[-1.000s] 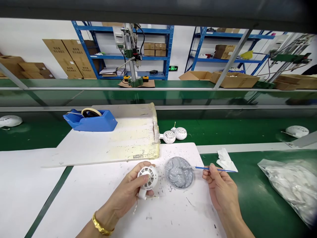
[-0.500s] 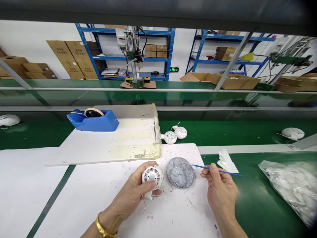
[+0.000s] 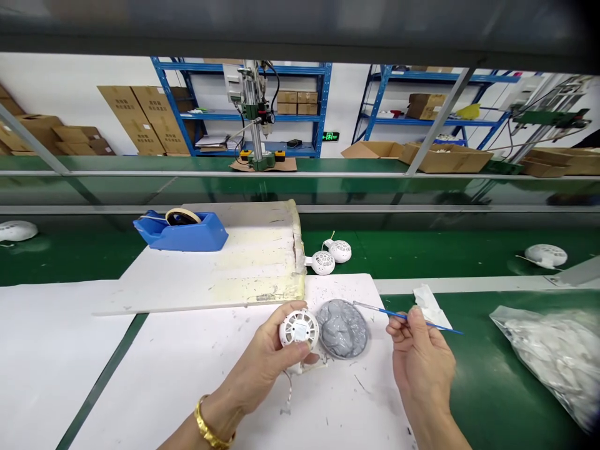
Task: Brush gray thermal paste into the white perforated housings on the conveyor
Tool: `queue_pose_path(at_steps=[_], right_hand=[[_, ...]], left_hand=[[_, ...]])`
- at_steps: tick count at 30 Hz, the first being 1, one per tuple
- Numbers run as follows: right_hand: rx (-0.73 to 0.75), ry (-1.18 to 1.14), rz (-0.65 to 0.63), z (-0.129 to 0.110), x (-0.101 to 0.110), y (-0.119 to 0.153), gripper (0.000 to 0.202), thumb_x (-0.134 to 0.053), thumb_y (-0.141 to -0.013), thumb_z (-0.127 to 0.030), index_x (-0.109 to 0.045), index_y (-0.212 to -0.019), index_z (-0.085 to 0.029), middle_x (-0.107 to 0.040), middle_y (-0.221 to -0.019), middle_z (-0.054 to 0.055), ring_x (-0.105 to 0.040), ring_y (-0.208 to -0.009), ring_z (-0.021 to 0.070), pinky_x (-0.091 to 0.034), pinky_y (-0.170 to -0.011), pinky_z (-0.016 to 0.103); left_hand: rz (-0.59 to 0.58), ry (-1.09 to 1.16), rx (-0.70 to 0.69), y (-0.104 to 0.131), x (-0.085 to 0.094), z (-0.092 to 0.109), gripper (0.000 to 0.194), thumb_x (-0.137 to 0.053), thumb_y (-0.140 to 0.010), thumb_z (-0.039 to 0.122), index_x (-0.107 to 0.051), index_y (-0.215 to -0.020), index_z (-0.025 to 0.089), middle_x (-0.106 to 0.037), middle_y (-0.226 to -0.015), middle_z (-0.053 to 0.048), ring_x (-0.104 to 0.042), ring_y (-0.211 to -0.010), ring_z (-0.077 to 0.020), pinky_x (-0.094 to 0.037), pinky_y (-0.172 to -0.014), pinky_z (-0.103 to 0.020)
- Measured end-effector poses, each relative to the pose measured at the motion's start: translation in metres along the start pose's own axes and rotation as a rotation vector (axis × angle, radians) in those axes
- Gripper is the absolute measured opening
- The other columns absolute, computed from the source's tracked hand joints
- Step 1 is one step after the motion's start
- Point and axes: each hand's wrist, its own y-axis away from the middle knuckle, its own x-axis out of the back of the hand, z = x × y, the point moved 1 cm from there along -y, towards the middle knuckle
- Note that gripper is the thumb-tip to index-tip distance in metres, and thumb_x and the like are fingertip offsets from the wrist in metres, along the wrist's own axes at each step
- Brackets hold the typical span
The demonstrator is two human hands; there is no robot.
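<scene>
Between the thumb and fingers of my left hand (image 3: 274, 353) is a round white fan housing (image 3: 299, 329) with slotted vents and a pale square at its centre. A thin wire hangs below it. My right hand (image 3: 422, 350) pinches a thin blue brush (image 3: 391, 313), its pale tip pointing left over the far right rim of a shallow dish (image 3: 344, 329). Thick grey paste fills the dish, which sits just right of the housing. Two similar white fan housings (image 3: 323, 262) lie beyond the dish, beside the white board.
A blue tape dispenser (image 3: 185, 231) stands on the white board (image 3: 253, 269). To the right lie a crumpled tissue (image 3: 429, 305) and a clear plastic bag (image 3: 553, 356) of white parts. More white housings rest on the green belt at far left and far right (image 3: 546, 255).
My left hand has carried the fan housing right, close to the dish. The brush tip has lifted out of the paste to the dish's rim, and my right hand has shifted slightly right.
</scene>
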Motion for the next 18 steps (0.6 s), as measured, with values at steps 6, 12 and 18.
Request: queue_pose_path(at_steps=[6,12,18], right_hand=[[-0.057,-0.044,0.022,0.002,0.000,-0.003,0.032,-0.079,-0.065,-0.035,-0.054,-0.070,-0.015,-0.055,-0.063,-0.001,-0.051,-0.055,0.0089,-0.047,-0.048,0.020],[-0.042,-0.072,0.024,-0.006,-0.006,-0.001,0.032,-0.081,-0.063,-0.032,-0.056,-0.071,-0.013,-0.055,-0.062,0.000,-0.053,-0.057,0.0098,-0.047,-0.050,0.020],[0.015,-0.072,-0.056,-0.027,-0.018,0.013,0.028,-0.078,-0.067,-0.032,-0.058,-0.071,-0.013,-0.056,-0.066,0.000,-0.052,-0.057,0.0094,-0.045,-0.049,0.021]], left_hand=[[-0.006,-0.025,-0.002,-0.003,-0.005,0.001,0.054,-0.068,-0.079,0.026,-0.043,-0.128,0.029,-0.053,-0.106,-0.003,-0.054,-0.092,-0.0162,-0.049,-0.092,-0.041],[-0.023,-0.065,0.001,-0.005,-0.012,0.004,0.058,-0.068,-0.080,0.027,-0.040,-0.131,0.028,-0.054,-0.109,-0.005,-0.058,-0.092,-0.0174,-0.048,-0.091,-0.040],[-0.079,-0.036,-0.034,-0.009,-0.022,0.007,0.056,-0.068,-0.079,0.023,-0.042,-0.128,0.024,-0.054,-0.110,-0.007,-0.057,-0.098,-0.0205,-0.049,-0.089,-0.041]])
